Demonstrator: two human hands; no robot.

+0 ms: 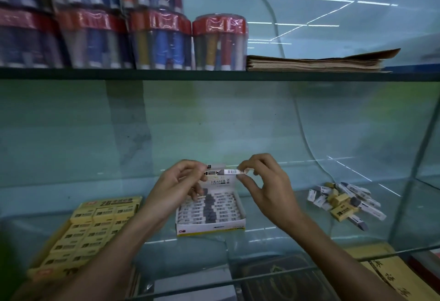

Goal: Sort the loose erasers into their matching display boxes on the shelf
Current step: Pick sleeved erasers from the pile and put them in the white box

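I see a grey-tipped eraser (232,171) in a white barcoded sleeve, a white display box (210,225) of grey-and-white erasers, a yellow box (78,224) with black 2B print, red-capped tubes (220,43) overhead

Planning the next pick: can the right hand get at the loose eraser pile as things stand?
Probably not yet: the right hand and left hand pinch a white eraser. The pile itself lies uncovered.
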